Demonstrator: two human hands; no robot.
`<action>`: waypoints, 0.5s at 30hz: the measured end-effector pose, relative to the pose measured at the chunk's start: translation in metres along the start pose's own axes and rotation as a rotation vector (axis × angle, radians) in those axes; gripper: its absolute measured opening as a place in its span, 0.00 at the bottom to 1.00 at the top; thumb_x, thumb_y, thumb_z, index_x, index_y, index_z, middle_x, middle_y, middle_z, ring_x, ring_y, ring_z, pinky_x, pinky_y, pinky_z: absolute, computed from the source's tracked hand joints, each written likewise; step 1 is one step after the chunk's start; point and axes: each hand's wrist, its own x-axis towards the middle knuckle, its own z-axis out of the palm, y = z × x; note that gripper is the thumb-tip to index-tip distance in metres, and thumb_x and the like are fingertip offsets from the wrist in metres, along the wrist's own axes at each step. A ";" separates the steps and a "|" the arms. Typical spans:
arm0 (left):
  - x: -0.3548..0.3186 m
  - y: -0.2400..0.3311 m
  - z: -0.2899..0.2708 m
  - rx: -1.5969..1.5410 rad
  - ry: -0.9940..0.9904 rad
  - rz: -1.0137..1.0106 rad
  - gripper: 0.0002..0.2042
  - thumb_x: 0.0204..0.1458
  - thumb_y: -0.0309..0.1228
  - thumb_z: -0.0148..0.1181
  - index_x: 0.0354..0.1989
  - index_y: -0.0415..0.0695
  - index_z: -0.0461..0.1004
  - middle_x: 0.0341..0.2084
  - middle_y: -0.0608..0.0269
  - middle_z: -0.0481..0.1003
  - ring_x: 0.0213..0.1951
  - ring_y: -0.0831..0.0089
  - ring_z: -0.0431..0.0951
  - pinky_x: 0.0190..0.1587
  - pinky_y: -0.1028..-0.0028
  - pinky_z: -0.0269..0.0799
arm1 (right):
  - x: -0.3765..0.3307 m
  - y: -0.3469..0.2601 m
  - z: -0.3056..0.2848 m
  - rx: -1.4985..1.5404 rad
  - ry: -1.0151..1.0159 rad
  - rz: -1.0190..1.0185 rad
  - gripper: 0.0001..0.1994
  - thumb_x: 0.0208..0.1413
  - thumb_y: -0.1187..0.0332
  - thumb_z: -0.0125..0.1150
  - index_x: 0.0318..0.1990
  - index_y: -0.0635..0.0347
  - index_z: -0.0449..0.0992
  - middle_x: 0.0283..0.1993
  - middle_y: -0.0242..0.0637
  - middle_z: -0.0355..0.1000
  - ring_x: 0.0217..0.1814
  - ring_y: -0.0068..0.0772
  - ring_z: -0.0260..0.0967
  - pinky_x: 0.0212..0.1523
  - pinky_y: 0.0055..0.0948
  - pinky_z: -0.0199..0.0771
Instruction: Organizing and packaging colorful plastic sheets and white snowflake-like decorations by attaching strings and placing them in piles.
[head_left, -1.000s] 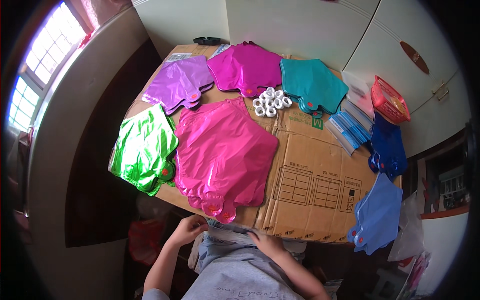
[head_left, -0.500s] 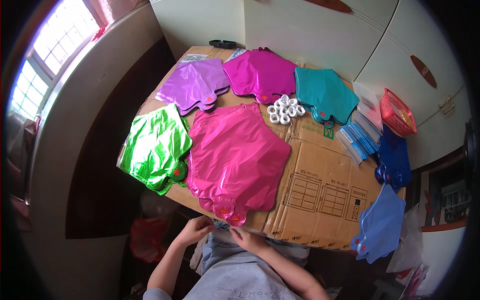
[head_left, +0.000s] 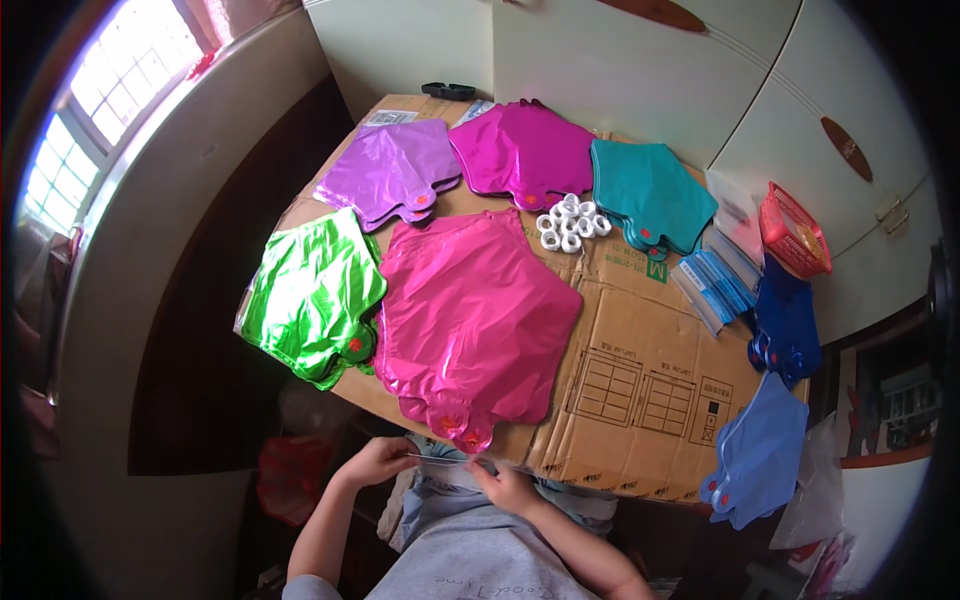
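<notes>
View: looking down from the person's head at a worktop [head_left: 640, 350] covered in flattened brown cardboard, which fills the middle of the frame.
Left hand: the left hand [head_left: 375, 462], at lower centre just below the worktop's near edge, has its fingers pinched narrow on one end of a thin pale strip [head_left: 440, 459].
Right hand: the right hand [head_left: 508, 488], a little to the right of the left, is pinched on the strip's other end.
Strip: too small to identify; it is stretched between the two hands, long axis running left to right across the frame, just beneath the neck of the pink balloon [head_left: 475, 320].
Handling, as a judgement: the strip looks light, thin and limp, likely to curl or slip, so holding it at both ends under light tension seems right.
Pink balloon: flat, uninflated foil, large, at centre; its neck points down the frame toward the person and overhangs the worktop edge.
Other balloons: green [head_left: 315, 295] at left, purple [head_left: 390, 170] upper left, magenta [head_left: 525, 150] top centre, teal [head_left: 650, 195] upper right, dark blue [head_left: 785, 325] and light blue [head_left: 760, 455] at the right edge.
Small items: a cluster of white rings [head_left: 570, 222] between the magenta and teal balloons; a red basket [head_left: 793, 230] at far right.
</notes>
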 end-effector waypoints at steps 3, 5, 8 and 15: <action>0.004 -0.028 -0.016 0.038 0.088 0.022 0.08 0.51 0.26 0.57 0.38 0.37 0.76 0.29 0.61 0.78 0.31 0.75 0.75 0.36 0.76 0.70 | -0.006 -0.022 -0.021 0.458 -0.238 0.351 0.06 0.58 0.67 0.54 0.34 0.59 0.70 0.26 0.26 0.66 0.32 0.13 0.62 0.33 0.17 0.62; 0.006 -0.037 -0.027 0.319 0.230 0.039 0.11 0.46 0.26 0.60 0.39 0.41 0.76 0.31 0.58 0.77 0.34 0.65 0.77 0.38 0.70 0.71 | -0.012 -0.035 -0.031 0.523 -0.274 0.349 0.05 0.58 0.68 0.54 0.35 0.60 0.69 0.26 0.24 0.64 0.31 0.11 0.59 0.32 0.16 0.62; 0.002 -0.018 -0.022 1.108 0.504 0.046 0.14 0.41 0.28 0.61 0.40 0.45 0.76 0.35 0.56 0.75 0.39 0.55 0.74 0.42 0.63 0.69 | -0.019 -0.060 -0.045 0.443 -0.256 0.317 0.05 0.58 0.69 0.55 0.37 0.60 0.69 0.24 0.24 0.63 0.28 0.10 0.58 0.28 0.15 0.60; -0.011 0.071 0.017 0.317 -0.030 0.438 0.19 0.45 0.32 0.62 0.46 0.39 0.71 0.44 0.52 0.72 0.47 0.55 0.70 0.50 0.63 0.65 | -0.017 -0.080 -0.041 0.063 -0.177 0.096 0.05 0.53 0.73 0.60 0.34 0.62 0.71 0.24 0.30 0.69 0.21 0.16 0.65 0.23 0.18 0.65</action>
